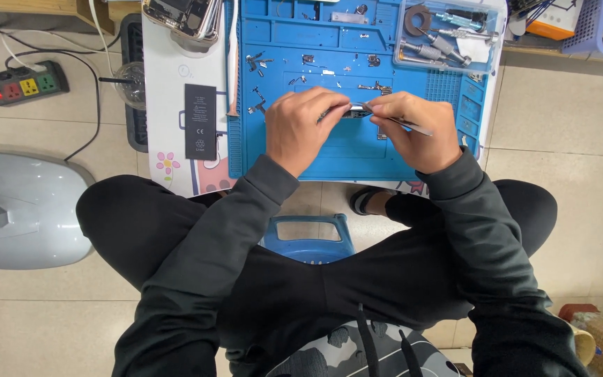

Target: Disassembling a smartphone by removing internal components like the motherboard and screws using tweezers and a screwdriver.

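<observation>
Floor: pale tiles [567,181] run under everything, with a grey rounded housing [22,209] at the person's left.
Person: seated on a low blue stool [308,241], knees spread wide, dark sleeves reaching forward over a low table.
Table: a white top [169,105] with a flower print near its front edge, carrying the mat and loose parts.
Mat: a blue work mat [357,153] with moulded compartments along its far and right edges; small metal bits [259,63] lie scattered on its far half.
Power strip: a dark strip with coloured sockets [26,84] on the floor, well apart from the table.
Tray: a clear tray [448,35] of tools at the mat's far right corner.
Battery: a flat black battery [200,120] lies on the white top just beside the mat's left edge.
Left hand: the left hand [301,129] is curled palm-down over the mat's middle, fingers bent inward and pinching one end of a small metal part [357,109].
Right hand: the right hand [417,132] mirrors it, knuckles up, fingers closed on thin metal tweezers [413,127] that slant out to the right, with fingertips at the part.
Part: held between both hands just above the mat's centre; its exact shape is too hidden to tell.
</observation>
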